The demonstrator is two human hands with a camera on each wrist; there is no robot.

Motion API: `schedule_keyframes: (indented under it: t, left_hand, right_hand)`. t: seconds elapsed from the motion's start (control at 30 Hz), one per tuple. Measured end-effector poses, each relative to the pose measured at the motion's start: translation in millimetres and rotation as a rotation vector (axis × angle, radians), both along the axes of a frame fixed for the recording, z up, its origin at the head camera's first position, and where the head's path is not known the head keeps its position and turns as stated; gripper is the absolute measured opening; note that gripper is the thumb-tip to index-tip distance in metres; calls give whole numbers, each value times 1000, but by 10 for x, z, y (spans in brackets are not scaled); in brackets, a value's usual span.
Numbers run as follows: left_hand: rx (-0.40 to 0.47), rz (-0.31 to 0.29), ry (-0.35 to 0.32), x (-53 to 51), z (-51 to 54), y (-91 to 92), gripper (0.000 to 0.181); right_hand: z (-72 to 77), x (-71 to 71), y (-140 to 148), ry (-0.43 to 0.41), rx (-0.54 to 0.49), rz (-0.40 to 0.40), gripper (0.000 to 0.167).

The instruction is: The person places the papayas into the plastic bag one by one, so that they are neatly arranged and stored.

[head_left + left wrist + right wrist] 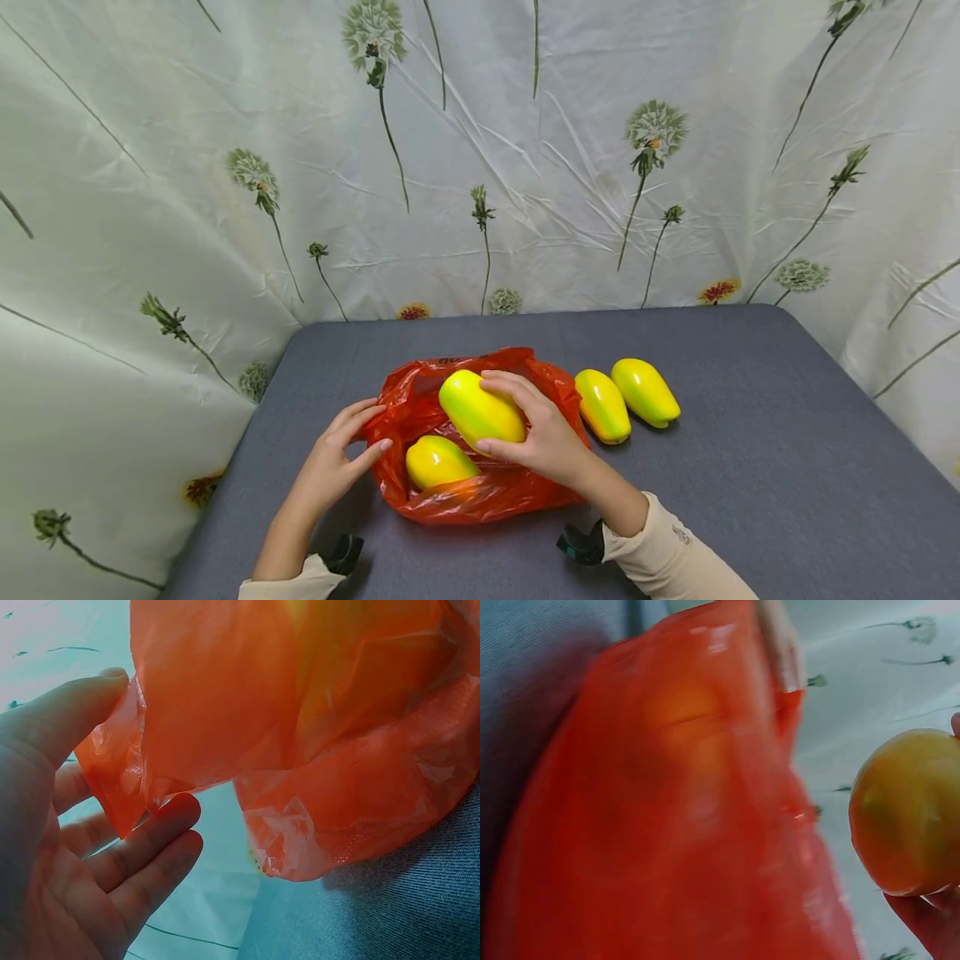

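A crinkled red plastic bag (517, 492) lies with its mouth open, and one yellow papaya (438, 462) shows inside it. My right hand (543, 433) grips another papaya (480, 408), yellow with a green streak, over the bag's mouth. In the right wrist view this papaya (907, 814) sits between thumb and fingers, apart from the bag (667, 825). My left hand (333, 458) is at the bag's left rim. The left wrist view shows the thumb on one side of the red film (120, 765) and fingers on the other, holding the edge loosely.
Two more yellow papayas, a nearer one (603, 407) and a farther one (645, 392), lie side by side just right of the bag. Everything rests on a grey cloth-covered table (750, 467). A white curtain (555, 167) with dandelion prints hangs behind and at the sides.
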State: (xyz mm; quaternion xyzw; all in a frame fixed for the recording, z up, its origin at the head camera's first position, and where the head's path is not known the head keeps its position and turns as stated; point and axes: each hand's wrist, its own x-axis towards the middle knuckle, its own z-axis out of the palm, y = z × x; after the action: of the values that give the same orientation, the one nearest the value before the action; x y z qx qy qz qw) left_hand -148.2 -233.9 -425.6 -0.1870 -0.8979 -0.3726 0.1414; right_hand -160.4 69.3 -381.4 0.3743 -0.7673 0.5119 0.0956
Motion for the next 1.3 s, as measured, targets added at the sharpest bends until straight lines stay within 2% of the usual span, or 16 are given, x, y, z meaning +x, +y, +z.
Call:
schedule_keyframes:
  t: [0.2,0.43,0.63,0.9,1.07,1.3]
  left_hand:
    - [7,7,9,9,-11,0,46]
    - [-1,9,7,13,-5,9,46]
    - [-2,12,19,19,10,15,46]
    - [6,5,20,24,7,17,46]
    - [4,3,17,22,6,18,46]
    - [2,-6,29,18,10,29,46]
  right_hand:
    - [-192,-65,-7,-69,44,-32,64]
    - [-335,-94,41,-142,123,-59,58]
    - [-415,-113,60,-151,213,-40,56]
    - [-428,-88,86,-227,327,44,56]
    - [-432,-89,95,-197,321,63,52]
    - [-419,-84,92,-150,247,69,49]
